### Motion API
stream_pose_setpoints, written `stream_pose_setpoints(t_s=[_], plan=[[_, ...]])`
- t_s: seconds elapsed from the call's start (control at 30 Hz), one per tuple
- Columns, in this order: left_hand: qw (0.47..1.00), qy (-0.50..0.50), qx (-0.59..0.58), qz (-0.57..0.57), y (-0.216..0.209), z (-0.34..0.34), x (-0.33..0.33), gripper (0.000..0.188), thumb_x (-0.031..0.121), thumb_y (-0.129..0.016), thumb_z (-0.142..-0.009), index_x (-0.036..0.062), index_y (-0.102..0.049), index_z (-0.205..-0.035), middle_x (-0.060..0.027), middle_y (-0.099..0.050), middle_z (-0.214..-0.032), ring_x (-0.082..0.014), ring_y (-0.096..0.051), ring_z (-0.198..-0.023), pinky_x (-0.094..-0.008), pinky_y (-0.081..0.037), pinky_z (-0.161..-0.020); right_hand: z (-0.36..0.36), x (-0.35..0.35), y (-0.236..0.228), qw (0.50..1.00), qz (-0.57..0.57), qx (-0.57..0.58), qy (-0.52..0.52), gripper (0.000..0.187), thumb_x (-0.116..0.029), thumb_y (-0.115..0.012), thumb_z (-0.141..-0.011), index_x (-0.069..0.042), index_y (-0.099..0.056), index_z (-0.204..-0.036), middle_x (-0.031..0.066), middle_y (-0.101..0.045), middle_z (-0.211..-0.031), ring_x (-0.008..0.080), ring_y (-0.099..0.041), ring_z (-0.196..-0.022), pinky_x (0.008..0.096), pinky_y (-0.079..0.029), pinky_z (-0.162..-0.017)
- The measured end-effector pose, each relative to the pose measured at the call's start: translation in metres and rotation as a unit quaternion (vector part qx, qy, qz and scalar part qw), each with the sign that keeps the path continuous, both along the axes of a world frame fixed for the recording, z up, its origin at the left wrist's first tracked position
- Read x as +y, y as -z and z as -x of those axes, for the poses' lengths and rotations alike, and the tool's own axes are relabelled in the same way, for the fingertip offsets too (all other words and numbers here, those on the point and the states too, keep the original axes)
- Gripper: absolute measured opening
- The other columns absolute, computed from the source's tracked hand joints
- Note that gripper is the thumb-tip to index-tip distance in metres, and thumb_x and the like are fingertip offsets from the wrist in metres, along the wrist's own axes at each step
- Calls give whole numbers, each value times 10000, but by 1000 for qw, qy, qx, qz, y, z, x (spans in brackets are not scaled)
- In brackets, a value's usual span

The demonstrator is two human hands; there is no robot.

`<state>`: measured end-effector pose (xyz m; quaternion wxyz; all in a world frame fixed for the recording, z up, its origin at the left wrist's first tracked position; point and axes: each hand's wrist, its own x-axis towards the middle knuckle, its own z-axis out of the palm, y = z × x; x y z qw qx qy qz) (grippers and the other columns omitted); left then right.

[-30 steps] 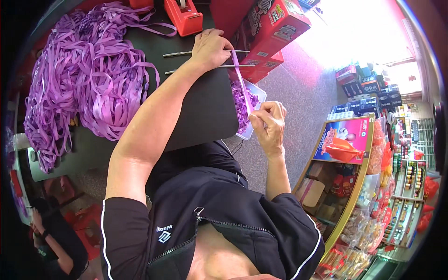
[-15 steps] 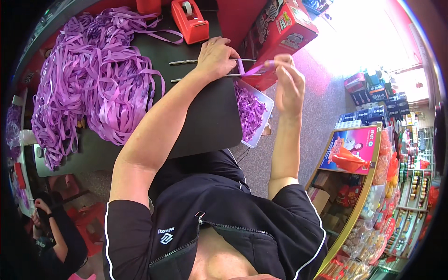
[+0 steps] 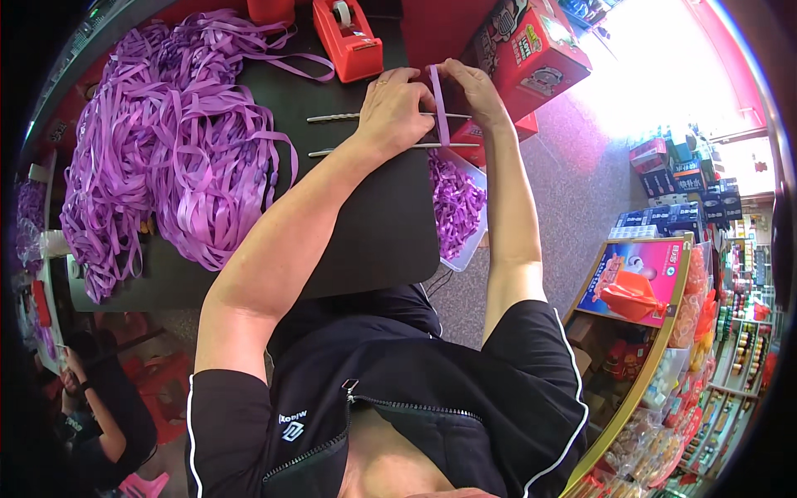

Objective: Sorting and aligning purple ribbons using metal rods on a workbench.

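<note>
A narrow purple ribbon stretches across two slim metal rods that lie side by side and jut past the table's right edge. My right hand pinches the ribbon near its far end, beyond the rods. Beside the ribbon, my left hand rests over the rods with its fingers curled inward. What its fingertips grip is hidden. A large tangled heap of purple ribbons covers the left part of the table.
The dark table holds a red tape dispenser at its far side. Below its right edge sits a translucent bin of short purple ribbon pieces. A red box stands at far right. Another person sits at lower left.
My right hand has moved left and away from me, bringing the ribbon from a sideways pull to a line across both rods. My left hand stays by the rods.
</note>
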<state>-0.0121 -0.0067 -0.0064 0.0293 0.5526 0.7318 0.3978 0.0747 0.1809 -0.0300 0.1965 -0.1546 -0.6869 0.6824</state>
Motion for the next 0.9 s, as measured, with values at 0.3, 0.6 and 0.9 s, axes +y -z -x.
stream_pose_setpoints(t_s=[0.3, 0.6, 0.9], plan=[[999, 11, 39, -12, 5, 0, 3, 257, 144, -631, -693, 143, -701, -940, -154, -472, -1323, -320, -396, -1260, -430, -280, -1058, -36, -14, 66, 990, -94, -105, 29, 311, -303, -516, -936, -31, -659, -981, 14, -581, -829, 82, -521, -807, 261, -412, -748], [992, 24, 112, 57, 9, 1, 2, 265, 202, -562, -757, 164, -717, -969, -119, -458, -1358, -304, -337, -1313, -447, -242, -1079, -114, -135, 17, 981, -102, -96, 134, 364, -300, -519, -944, 8, -639, -1097, 40, -630, -901, 125, -543, -892, 276, -415, -831], [998, 26, 52, 20, -3, 4, 4, 318, 168, -575, -755, 103, -675, -1051, -171, -514, -1285, -336, -448, -1216, -419, -351, -1018, -114, -130, -21, 983, 93, -105, 116, 348, -342, -530, -933, -45, -692, -1015, -69, -543, -717, 34, -431, -627, 196, -318, -574]])
